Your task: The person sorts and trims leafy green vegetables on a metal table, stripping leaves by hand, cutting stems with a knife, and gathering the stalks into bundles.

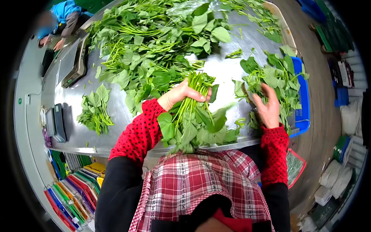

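Note:
My left hand is closed around a bunch of leafy greens. Its cut stems point up and away from me, and its broad leaves hang toward the table's front edge. My right hand is at the right, thumb and fingers apart, beside a heap of loose greens by the blue basket. A thin brownish object lies close to the right thumb; its kind is unclear. Beyond my hands, a large pile of leafy greens covers much of the metal table.
A smaller bunch of greens lies at the left, near a dark boxy device and a scale. Another person in a blue vest works at the far left. Coloured crates or folders stand below the table.

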Demonstrator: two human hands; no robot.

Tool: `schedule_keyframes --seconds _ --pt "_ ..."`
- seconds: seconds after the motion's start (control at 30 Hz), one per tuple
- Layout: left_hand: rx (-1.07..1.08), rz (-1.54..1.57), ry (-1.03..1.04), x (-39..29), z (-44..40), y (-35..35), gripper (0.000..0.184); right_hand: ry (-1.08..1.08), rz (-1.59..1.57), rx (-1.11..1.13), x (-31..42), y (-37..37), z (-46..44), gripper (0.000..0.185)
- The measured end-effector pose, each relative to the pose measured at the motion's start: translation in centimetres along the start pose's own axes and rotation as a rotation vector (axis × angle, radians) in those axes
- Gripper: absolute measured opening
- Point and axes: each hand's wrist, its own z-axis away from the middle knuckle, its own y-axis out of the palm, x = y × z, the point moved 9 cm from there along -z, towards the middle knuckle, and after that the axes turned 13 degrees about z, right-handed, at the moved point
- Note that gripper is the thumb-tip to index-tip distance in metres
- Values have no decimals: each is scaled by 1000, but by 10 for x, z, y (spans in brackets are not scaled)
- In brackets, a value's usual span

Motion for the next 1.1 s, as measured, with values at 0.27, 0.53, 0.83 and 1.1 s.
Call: schedule_keyframes --seconds 0.27,0.53,0.83,1.1 --pt "-163 -57 -31 68 -28 -19 61 339 -933 835 61 154 110 35" --pt "-739 -997 -131 29 47 -42 92 340 -735 651 50 163 112 34" --pt "-504 -131 -4 56 94 30 58 9 -873 483 117 97 119 34" --pt "-474 -394 105 60 105 54 35 304 -1205 531 88 157 172 25"
